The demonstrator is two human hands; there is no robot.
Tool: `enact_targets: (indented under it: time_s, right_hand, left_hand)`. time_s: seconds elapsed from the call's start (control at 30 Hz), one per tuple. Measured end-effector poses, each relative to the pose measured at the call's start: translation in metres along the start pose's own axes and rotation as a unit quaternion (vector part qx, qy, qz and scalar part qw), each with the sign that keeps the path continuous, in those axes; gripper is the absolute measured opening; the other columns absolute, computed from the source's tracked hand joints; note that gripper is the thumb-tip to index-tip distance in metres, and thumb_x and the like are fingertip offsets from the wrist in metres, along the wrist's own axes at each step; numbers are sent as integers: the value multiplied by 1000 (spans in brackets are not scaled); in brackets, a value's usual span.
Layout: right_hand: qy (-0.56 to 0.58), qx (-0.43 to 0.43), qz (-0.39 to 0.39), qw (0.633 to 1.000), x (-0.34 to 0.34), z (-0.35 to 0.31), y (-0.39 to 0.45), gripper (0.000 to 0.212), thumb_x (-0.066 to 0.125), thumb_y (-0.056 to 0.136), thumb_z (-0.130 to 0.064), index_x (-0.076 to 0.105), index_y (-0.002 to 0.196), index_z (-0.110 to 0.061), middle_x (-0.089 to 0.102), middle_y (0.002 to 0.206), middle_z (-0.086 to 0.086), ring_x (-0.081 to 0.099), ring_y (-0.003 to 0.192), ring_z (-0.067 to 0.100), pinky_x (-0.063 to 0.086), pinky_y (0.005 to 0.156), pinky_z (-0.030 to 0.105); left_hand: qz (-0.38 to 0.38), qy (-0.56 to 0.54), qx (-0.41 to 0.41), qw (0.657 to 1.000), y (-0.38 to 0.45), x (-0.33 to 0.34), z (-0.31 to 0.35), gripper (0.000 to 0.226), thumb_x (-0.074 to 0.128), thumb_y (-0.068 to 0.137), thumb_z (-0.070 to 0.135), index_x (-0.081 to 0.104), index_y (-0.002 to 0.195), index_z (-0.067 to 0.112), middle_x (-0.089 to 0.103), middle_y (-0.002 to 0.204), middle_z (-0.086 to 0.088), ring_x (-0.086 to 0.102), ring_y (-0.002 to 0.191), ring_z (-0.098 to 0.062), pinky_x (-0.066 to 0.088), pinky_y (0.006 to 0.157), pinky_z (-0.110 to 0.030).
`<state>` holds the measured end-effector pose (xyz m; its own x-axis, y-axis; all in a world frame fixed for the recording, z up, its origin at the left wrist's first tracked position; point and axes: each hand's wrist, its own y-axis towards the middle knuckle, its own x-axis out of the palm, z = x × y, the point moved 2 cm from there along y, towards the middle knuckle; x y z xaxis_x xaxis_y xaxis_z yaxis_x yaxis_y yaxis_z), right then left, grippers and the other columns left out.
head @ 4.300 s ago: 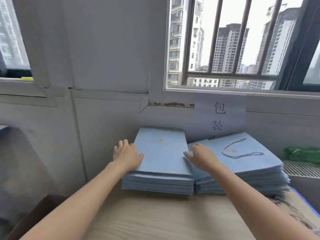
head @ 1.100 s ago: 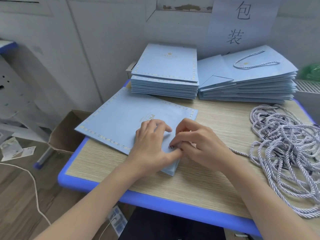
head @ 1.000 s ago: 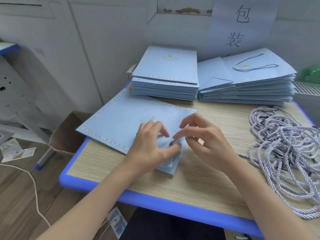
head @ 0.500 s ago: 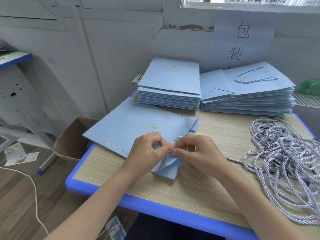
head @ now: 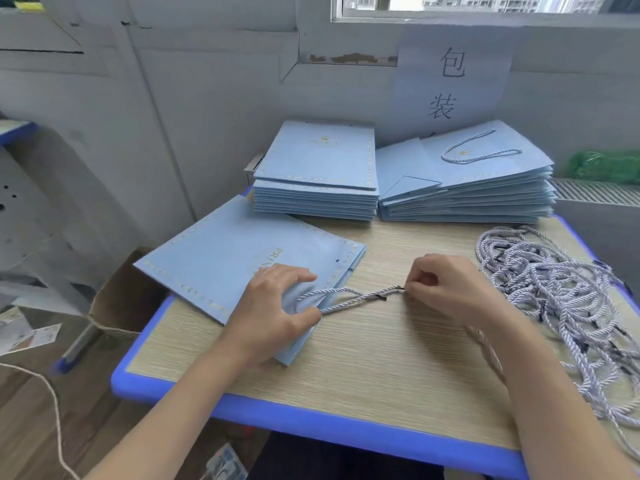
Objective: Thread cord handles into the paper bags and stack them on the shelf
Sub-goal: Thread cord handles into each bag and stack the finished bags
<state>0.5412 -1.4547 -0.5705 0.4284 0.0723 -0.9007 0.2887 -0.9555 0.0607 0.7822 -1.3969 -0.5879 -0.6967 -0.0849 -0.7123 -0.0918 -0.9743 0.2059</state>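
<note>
Pale twisted cord (head: 349, 299) pinched in right hand (head: 450, 289), drawn taut through paper bag (head: 225, 258) flat on desk (head: 381, 358) under gripping left hand (head: 273, 310). Risk: hard pull tearing the hole; slack grip dragging the bag.

Matt blue paper bag (head: 225, 258), twisted cloth cord (head: 349, 299), wood-grain table (head: 398, 368) edged in smooth blue plastic.

A wood-grain table (head: 398, 368) with a blue rim carries a flat blue paper bag (head: 225, 258) at 9 o'clock, two stacks of bags (head: 317, 181) (head: 467, 195) at 12, and a heap of cords (head: 561, 299) at 3.
</note>
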Motion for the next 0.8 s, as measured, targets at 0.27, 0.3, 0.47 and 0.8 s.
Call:
enact_targets:
  time_s: [0.27, 0.3, 0.47, 0.8]
  right_hand:
    - [103, -23, -20, 994, 0, -12, -3, 16, 56, 72, -25, 62, 58, -23, 58, 72, -1, 48, 65, 3, 34, 60, 12]
    - [120, -27, -18, 992, 1, -14, -4, 16, 54, 70, -25, 60, 55, -23, 58, 71, 0, 47, 62, 2, 34, 58, 13]
    - [123, -80, 7, 989, 16, -22, -2, 8, 69, 81, -25, 61, 79, -28, 54, 65, -6, 46, 60, 4, 38, 63, 24]
    - [38, -101, 101, 989, 25, -20, 7, 17, 71, 80, -16, 64, 95, -15, 46, 86, -11, 46, 69, 3, 40, 67, 27]
  left_hand:
    - [-39, 100, 4, 994, 42, 2, 5, 51, 56, 76, 58, 61, 115, 26, 54, 109, 5, 46, 110, -14, 37, 95, -34]
    - [-43, 97, 10, 994, 48, 3, 5, 40, 62, 82, 47, 62, 115, 24, 55, 110, 4, 46, 110, -16, 37, 96, -34]
    - [-20, 94, 48, 994, 51, 15, 1, 28, 58, 90, 34, 66, 113, 20, 55, 113, 6, 43, 111, -11, 32, 99, -28]
    - [-58, 128, 92, 986, 38, 23, 4, 79, 36, 61, 76, 60, 117, 26, 52, 113, 12, 42, 108, -10, 34, 98, -33]
